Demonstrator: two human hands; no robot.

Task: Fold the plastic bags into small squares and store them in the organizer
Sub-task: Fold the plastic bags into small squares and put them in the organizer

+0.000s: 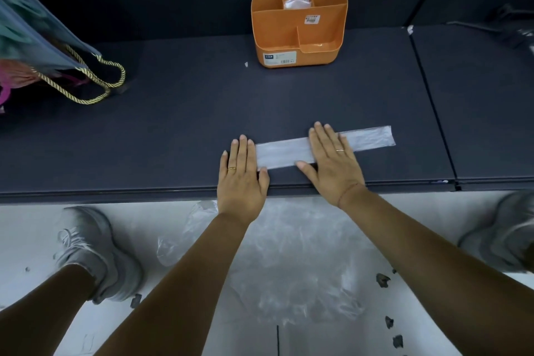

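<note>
Strip (284, 153) of folded plastic bag lies along the front edge of the table (173, 124). Left hand (242, 176) lies flat with straight fingers on its left end, and right hand (332, 165) presses flat on its middle. Organizer (274, 37) stands near the far edge; its back middle compartment holds one folded bag (297, 2). Loose bags (289, 254) lie on the floor below the front edge.

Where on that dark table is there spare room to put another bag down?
Bare tabletop lies between the orange organizer and the folded plastic strip, and left of the left hand, in front of the rope-handled bag. The near middle is crowded: left hand and right hand press flat on the strip.
</note>
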